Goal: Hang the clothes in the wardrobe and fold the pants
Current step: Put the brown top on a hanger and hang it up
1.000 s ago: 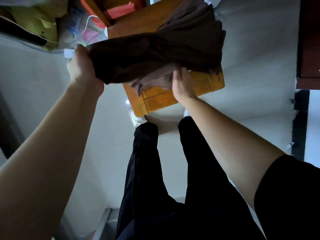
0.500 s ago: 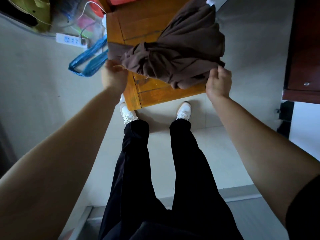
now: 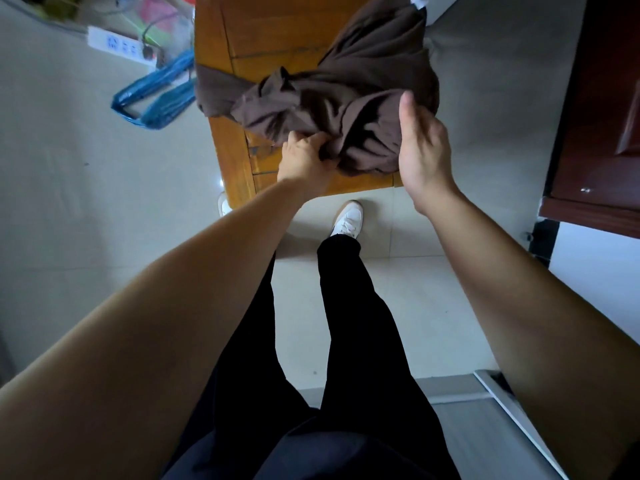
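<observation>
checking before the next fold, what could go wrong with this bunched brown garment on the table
Only the left hand grips the brown garment; the right hand looks open beside it, so a one-sided pull may bunch it further. Cloth overhangs the wooden table's right edge and could slide to the floor.

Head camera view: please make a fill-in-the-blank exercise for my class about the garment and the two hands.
The brown garment lies bunched on a ____ table.
The right hand is open; the fabric is gripped by the ____.
The hangers on the floor are ____.
Missing words: wooden; left hand; blue.
</observation>
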Demonstrator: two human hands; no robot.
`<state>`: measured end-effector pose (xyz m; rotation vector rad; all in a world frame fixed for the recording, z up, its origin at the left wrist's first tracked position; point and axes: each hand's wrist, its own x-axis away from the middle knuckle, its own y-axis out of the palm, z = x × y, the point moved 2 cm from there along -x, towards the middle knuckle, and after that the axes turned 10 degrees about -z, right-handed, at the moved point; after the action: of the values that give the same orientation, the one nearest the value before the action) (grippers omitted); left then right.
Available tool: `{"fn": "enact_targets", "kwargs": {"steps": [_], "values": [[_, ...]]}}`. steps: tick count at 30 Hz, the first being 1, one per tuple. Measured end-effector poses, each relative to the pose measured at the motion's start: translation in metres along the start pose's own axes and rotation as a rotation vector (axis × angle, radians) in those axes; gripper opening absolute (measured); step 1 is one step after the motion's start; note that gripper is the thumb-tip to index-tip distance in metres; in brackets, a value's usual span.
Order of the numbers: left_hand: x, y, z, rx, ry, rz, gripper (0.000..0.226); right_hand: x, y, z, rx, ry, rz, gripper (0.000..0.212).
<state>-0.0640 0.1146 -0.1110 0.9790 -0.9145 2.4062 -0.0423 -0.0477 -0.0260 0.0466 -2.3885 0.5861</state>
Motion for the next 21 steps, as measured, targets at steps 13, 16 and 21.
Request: {"fn": "enact_targets", "kwargs": {"steps": [13,16,21], "values": [[0.157,-0.266,0.064,1.007,0.039,0.378,0.018,0.065,-0.015,-0.23,0.16,-0.227,-0.133,0.039],[0.215,-0.351,0.088,1.103,0.156,0.558,0.015,0.1,-0.004,-0.328,0.217,-0.432,-0.181,0.04],[0.334,-0.468,0.098,1.063,0.283,0.948,0.012,0.177,0.018,-0.466,0.14,-0.72,-0.237,0.039]]}}
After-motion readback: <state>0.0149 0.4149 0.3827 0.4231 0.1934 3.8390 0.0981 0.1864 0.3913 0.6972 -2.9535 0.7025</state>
